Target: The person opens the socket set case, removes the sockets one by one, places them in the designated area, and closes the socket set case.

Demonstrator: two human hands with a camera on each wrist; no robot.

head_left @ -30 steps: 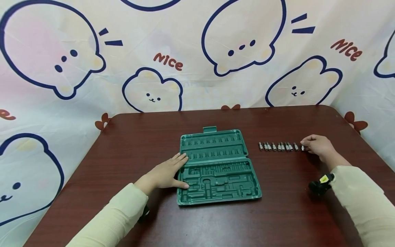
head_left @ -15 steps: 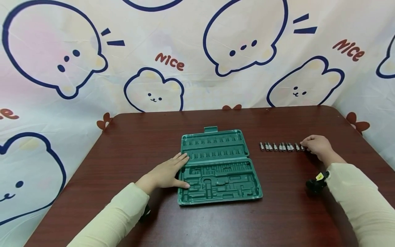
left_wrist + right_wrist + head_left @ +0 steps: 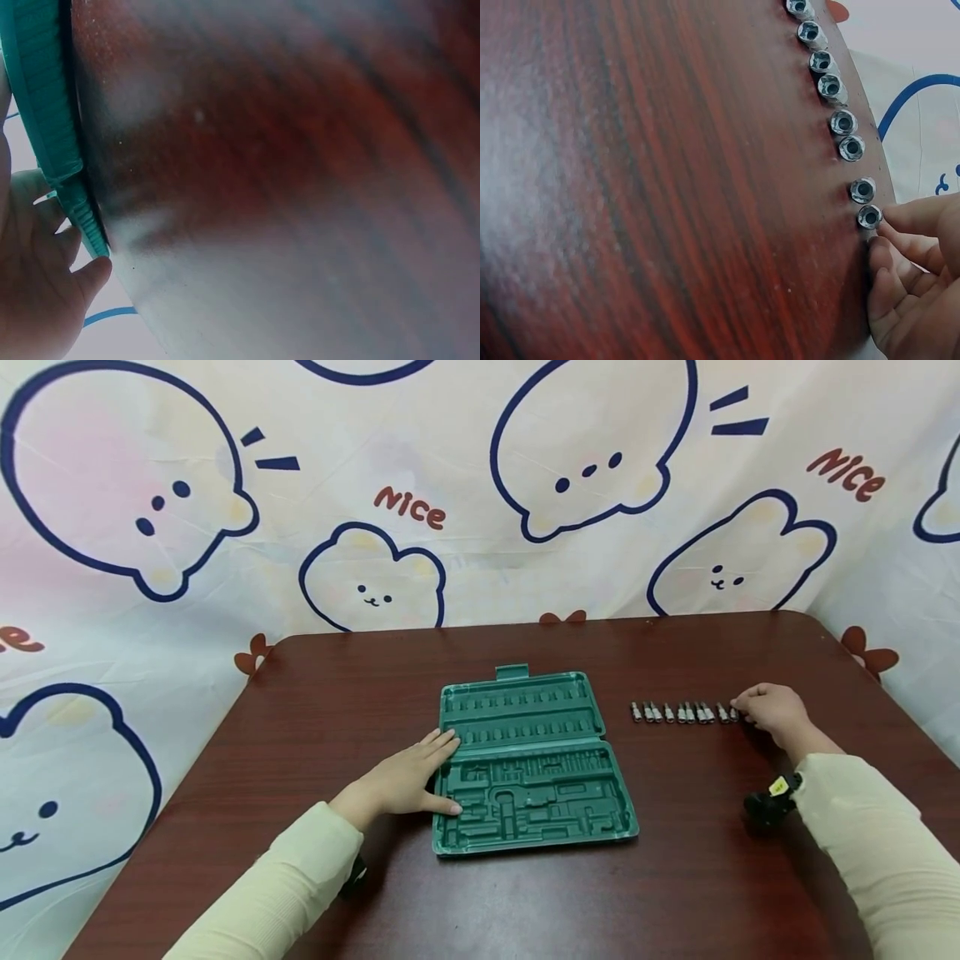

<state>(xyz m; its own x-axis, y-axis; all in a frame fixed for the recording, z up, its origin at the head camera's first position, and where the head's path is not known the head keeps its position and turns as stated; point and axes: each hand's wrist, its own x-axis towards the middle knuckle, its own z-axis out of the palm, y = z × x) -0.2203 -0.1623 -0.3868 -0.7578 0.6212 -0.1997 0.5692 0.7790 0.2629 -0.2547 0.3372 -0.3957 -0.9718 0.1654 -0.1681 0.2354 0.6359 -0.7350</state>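
An unfolded green plastic tool case (image 3: pixel 525 752) with moulded recesses lies on the table. My left hand (image 3: pixel 405 781) rests on its left edge, fingers spread and thumb over the lower half; in the left wrist view the fingers (image 3: pixel 67 240) lie along the case's side. Right of the case, several small silver sockets (image 3: pixel 686 713) lie in a row, their hollow ends showing in the right wrist view. At the row's right end, my right hand (image 3: pixel 776 714) pinches the last socket (image 3: pixel 869 217) with its fingertips, close beside its neighbour (image 3: pixel 862 190). The thumb's contact is partly hidden.
The dark red-brown table (image 3: pixel 525 910) reaches back to a patterned cloth (image 3: pixel 480 577) hung behind it. A latch tab (image 3: pixel 512 672) sticks out at the case's far edge. A black wrist device (image 3: pixel 772 806) sits below the right sleeve.
My right hand has shifted the last socket slightly left, narrowing the gap to its neighbour. The left hand and the case have stayed put; the head view has moved a little.
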